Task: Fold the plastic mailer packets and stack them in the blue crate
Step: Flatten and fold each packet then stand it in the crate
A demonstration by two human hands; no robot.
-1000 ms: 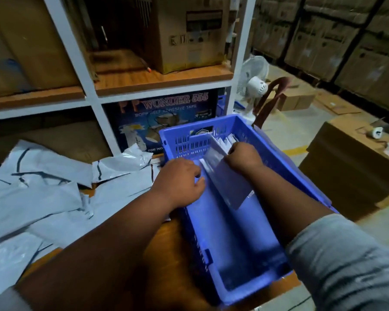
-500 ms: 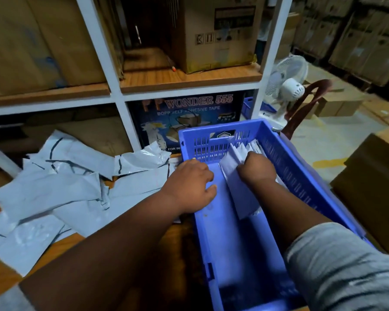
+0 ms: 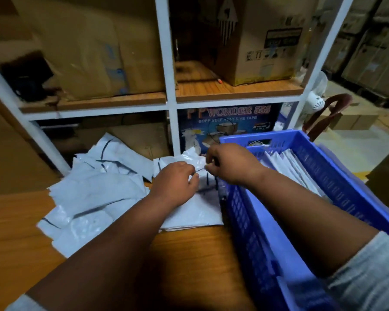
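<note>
Both hands have left the blue crate (image 3: 337,176) and now meet over the loose pile of plastic mailer packets (image 3: 94,194) on the table (image 3: 14,239), just beside the crate's left wall. The left hand (image 3: 175,182) and right hand (image 3: 229,164) each pinch the crumpled top mailer (image 3: 193,160) with curled fingers. The last folded packet appears delivered, and a new fold looks set to begin. Folded mailers (image 3: 290,169) stand in a row at the crate's far end; its near floor is bare.
</note>
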